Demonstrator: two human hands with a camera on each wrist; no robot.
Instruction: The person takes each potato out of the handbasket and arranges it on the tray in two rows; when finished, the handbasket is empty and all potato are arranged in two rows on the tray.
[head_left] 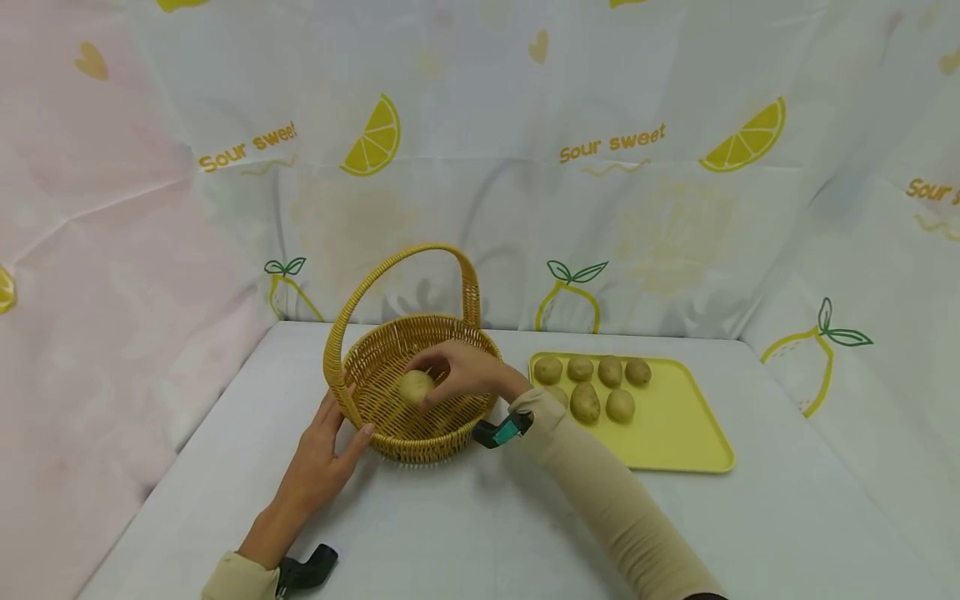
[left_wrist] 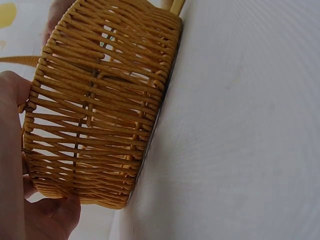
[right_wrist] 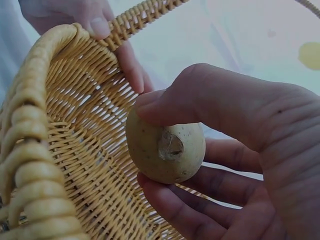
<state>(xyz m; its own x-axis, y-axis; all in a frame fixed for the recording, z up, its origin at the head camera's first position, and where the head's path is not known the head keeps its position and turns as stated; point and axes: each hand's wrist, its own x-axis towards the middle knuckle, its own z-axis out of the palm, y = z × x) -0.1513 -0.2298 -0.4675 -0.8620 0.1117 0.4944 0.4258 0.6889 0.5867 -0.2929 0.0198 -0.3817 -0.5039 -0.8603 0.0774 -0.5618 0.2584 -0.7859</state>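
Note:
A round wicker basket [head_left: 423, 450] with a tall arched handle [head_left: 382, 279] stands left of centre on the table. Over its inside, my right hand [head_left: 468, 371] holds a pale potato [head_left: 415, 388]. The right wrist view shows the thumb and fingers pinching this potato [right_wrist: 157, 150], a rough scar on its skin. At the basket's left side my left hand [head_left: 318, 462] grips the rim by the foot of the handle, thumb on the edge and fingers along the outer wall. Basket weave [left_wrist: 95, 115] fills much of the left wrist view.
Right of the basket lies a yellow tray [head_left: 675, 425] with several potatoes [head_left: 585, 403] toward its left and far side. My right forearm [head_left: 607, 500] crosses in front of its near left corner. A printed cloth backdrop [head_left: 480, 208] rises behind the white table [head_left: 480, 533].

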